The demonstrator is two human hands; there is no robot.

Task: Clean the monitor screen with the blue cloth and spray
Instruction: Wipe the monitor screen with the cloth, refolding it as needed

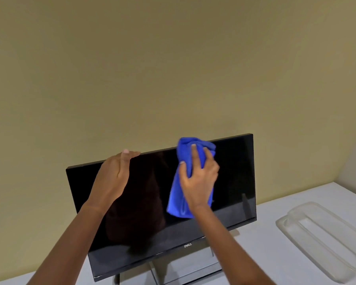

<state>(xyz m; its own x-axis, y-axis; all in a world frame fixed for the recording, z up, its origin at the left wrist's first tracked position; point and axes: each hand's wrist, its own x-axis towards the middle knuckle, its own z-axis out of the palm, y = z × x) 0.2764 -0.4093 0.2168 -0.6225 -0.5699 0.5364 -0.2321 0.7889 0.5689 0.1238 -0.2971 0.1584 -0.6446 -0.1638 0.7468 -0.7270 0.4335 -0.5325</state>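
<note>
A black monitor [144, 202] with a dark, switched-off screen stands on a white table, tilted slightly in the view. My left hand [113, 177] grips its top edge left of centre, fingers hooked over the bezel. My right hand [199, 177] presses a bunched blue cloth [178, 194] flat against the upper right part of the screen; the cloth reaches the top edge and hangs below my palm. No spray bottle is in view.
The white table [265, 254] runs under the monitor, whose silver stand [185, 268] shows below the bezel. A clear plastic tray [325, 241] lies on the table to the right. A plain beige wall [152, 68] rises behind.
</note>
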